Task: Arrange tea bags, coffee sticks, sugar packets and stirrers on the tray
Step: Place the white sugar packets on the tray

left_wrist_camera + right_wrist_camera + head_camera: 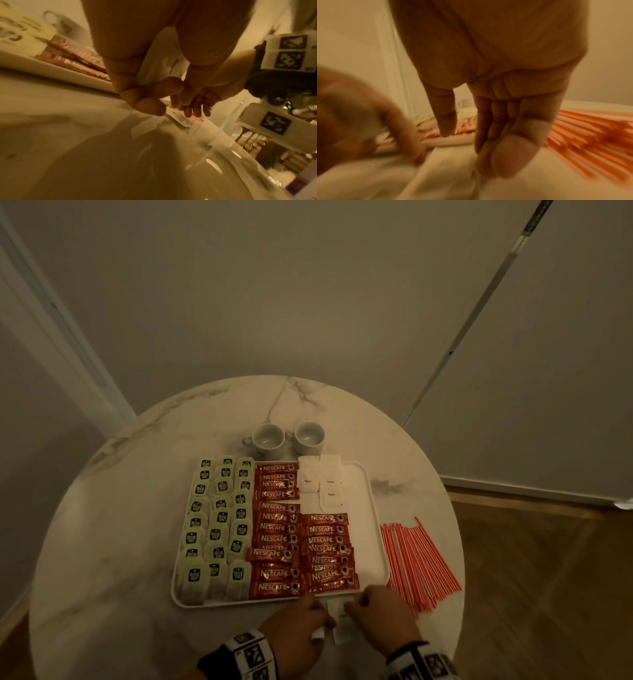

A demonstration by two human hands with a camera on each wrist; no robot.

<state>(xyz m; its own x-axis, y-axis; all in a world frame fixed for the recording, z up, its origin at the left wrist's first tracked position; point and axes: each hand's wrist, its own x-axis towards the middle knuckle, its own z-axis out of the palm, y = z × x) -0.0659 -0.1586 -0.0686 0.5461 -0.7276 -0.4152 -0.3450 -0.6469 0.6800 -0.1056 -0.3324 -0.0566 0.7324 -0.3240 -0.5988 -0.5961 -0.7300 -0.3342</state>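
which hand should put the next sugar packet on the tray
Left, probably. The left hand already pinches white sugar packets just off the tray; the right hand hangs open beside them.

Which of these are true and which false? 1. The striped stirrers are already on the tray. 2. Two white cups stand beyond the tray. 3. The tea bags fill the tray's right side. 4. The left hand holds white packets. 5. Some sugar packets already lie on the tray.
1. False. The stirrers lie on the table, to the right of the tray.
2. True. The two cups stand on the table just past the tray's far edge.
3. False. The tea bags fill the left side; the coffee sticks lie next to them.
4. True. The left hand grips white packets near the tray's front edge, beside the right hand.
5. True. A few sugar packets lie at the tray's far right.
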